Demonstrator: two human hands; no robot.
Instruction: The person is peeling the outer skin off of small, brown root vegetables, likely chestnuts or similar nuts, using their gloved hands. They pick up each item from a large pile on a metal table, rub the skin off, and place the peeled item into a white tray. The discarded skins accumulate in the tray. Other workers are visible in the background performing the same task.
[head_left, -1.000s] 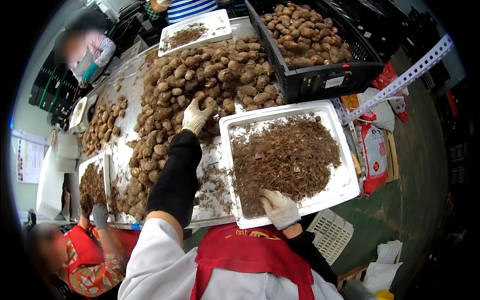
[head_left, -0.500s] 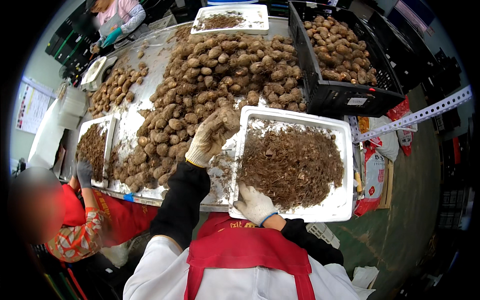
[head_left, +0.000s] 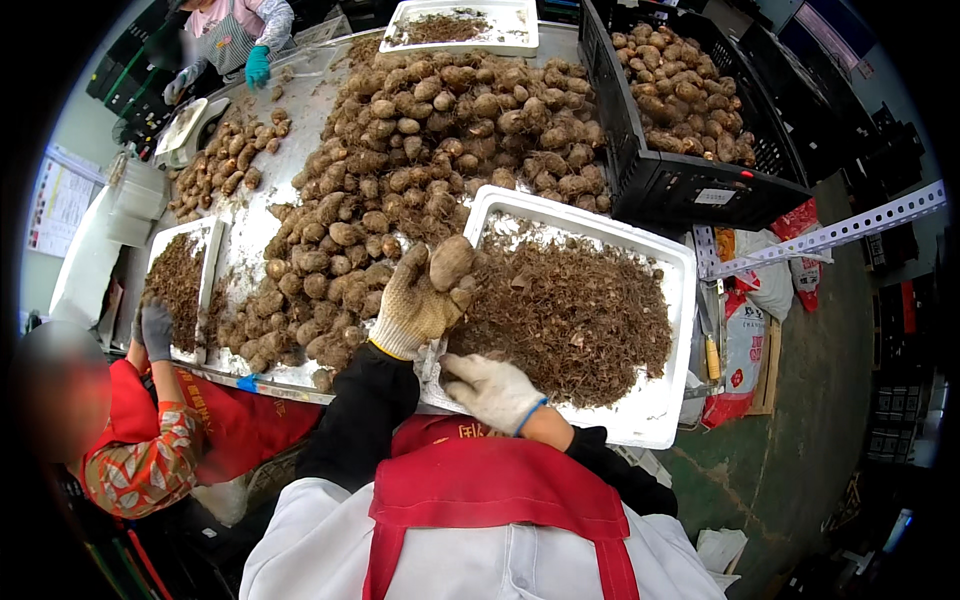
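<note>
My left hand (head_left: 415, 310), in a knitted work glove, is closed round a brown taro corm (head_left: 453, 263). It holds the corm up beside the left wall of a white tray (head_left: 682, 330). Inside the tray lies a thick layer of brown fibrous peelings (head_left: 580, 310). My right hand (head_left: 492, 392), in a pale glove with a blue cuff edge, is over the tray's near left corner. Its fingers look curled together, and what they hold, if anything, is hidden. Beyond my left hand spreads a large heap of hairy taro corms (head_left: 440, 130).
A black crate of corms (head_left: 700, 190) stands at the far right. Other trays of peelings are at the left (head_left: 208, 270) and the back (head_left: 515, 25). A perforated metal bar (head_left: 830, 240) juts out rightward. Co-workers stand at the left (head_left: 150, 430) and far left (head_left: 235, 40).
My left hand has come down nearer the tray, and the corm now shows more plainly. The tray has turned slightly and shifted left. My right hand has moved left along the tray's near corner.
</note>
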